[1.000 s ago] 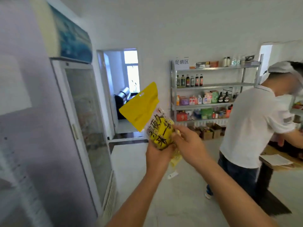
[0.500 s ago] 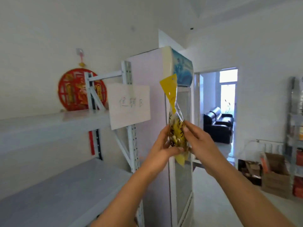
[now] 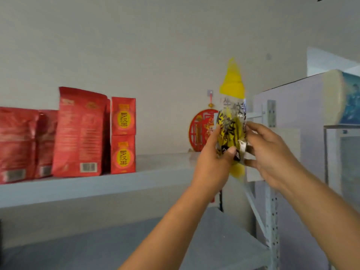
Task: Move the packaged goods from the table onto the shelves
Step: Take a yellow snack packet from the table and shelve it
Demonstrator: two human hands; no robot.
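Grey upper shelf [image 3: 161,164], 9 o'clock to centre: red pouches [image 3: 45,143] upright at 9 o'clock, tallest pouch [image 3: 79,131] rightmost. Just beside, toward 3 o'clock, two red boxes [image 3: 123,154] stacked. Lower shelf [image 3: 116,242] at 6 o'clock.

A plain off-white wall [image 3: 155,45] fills the view from 9 to 1 o'clock, in soft and even light. On it, a little right of the centre, a round red ornament [image 3: 200,131] hangs from a small hook [image 3: 210,92]. At 3 o'clock stands a tall pale cooler cabinet [image 3: 292,106], with a blue picture panel [image 3: 350,98] on top and a glass door [image 3: 348,162] below. A grey metal rack [image 3: 165,170] runs from 9 to 5 o'clock; a white paper sheet [image 3: 288,141] hangs at its upright post [image 3: 271,221].
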